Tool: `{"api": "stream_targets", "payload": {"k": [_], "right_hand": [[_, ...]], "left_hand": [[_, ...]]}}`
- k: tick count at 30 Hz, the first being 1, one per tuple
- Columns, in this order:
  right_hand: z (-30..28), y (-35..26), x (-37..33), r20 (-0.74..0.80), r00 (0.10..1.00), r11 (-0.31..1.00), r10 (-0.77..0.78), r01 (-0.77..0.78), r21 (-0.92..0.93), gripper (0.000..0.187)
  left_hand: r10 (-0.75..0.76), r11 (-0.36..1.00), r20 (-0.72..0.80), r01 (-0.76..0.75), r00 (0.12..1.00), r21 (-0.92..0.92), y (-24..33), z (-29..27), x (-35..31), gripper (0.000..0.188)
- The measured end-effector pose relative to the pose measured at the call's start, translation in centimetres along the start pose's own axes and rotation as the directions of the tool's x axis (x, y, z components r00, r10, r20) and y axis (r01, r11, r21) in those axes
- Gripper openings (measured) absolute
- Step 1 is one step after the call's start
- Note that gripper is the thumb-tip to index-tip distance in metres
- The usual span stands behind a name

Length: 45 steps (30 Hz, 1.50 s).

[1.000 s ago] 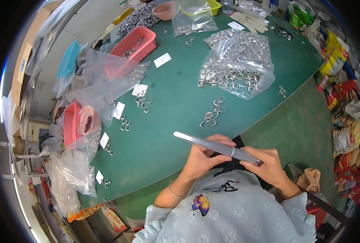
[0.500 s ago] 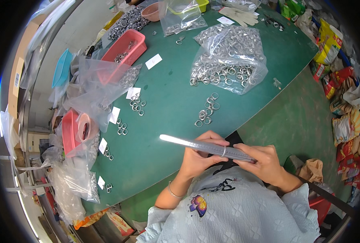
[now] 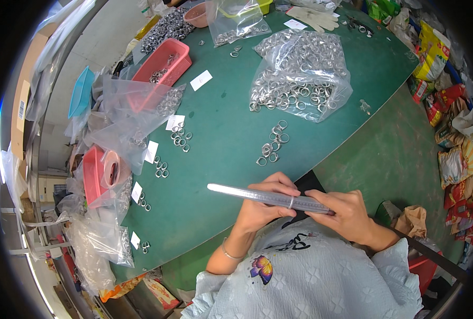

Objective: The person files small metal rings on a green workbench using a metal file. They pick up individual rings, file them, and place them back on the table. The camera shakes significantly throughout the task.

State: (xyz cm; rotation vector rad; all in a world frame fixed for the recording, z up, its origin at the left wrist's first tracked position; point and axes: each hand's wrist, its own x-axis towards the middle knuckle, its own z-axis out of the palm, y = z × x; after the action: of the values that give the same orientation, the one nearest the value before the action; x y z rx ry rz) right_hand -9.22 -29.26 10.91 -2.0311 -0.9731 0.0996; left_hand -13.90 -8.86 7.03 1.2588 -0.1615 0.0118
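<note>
A grey metal ring mandrel [image 3: 231,191] lies across in front of my body, its narrow tip to the left and slightly raised. A silver ring [image 3: 291,202] is slipped around its thicker part. My left hand [image 3: 260,204] is closed, thumb and fingertips on either side of the mandrel at the ring. Closed around the thick right end is my right hand [image 3: 343,211]. Beyond them on the green table [image 3: 220,133] lies a small group of loose rings [image 3: 272,143]. Behind it, a clear plastic bag [image 3: 303,74] spills many more rings.
Small ring piles with white paper slips [image 3: 151,152] line the table's left side. Plastic bags, a pink basket [image 3: 165,61] and a red basket [image 3: 92,173] crowd that edge. A white glove [image 3: 313,20] lies at the back. Packed bags [image 3: 433,56] stand on the right.
The mandrel's tip has dipped slightly and shifted a little left. Both hands keep their hold, and the ring stays around the mandrel.
</note>
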Motion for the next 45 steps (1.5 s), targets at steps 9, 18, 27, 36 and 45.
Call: {"api": "stream_targets", "payload": {"k": [9,18,27,36,45], "right_hand": [[0.5,0.6,0.6,-0.02,1.0,0.997,0.01,-0.012,-0.079,0.033],[0.3,1.4,2.5,0.066,0.996,0.996,0.059,-0.064,0.068,0.032],[-0.3,3.6,2.3,0.104,0.964,0.957,0.246,-0.259,0.13,0.02],[0.4,6.9,1.1,-0.046,0.904,0.896,0.425,-0.413,0.164,0.02],[0.2,8.6,1.1,-0.117,0.843,0.843,0.525,-0.496,0.209,0.02]], "left_hand": [[0.011,0.997,-0.19,-0.026,0.982,-0.078,-0.3,0.9,-0.1,0.03],[-0.005,0.95,-0.396,-0.12,0.918,-0.29,-1.7,0.8,0.2,0.028],[0.017,0.984,-0.615,-0.124,0.788,-0.132,-0.1,-6.0,2.3,0.03],[0.362,0.649,-0.578,0.248,0.731,0.719,-6.3,-17.6,17.9,0.03],[0.532,0.397,-0.47,0.283,0.704,0.873,-8.3,-23.1,30.8,0.053]]}}
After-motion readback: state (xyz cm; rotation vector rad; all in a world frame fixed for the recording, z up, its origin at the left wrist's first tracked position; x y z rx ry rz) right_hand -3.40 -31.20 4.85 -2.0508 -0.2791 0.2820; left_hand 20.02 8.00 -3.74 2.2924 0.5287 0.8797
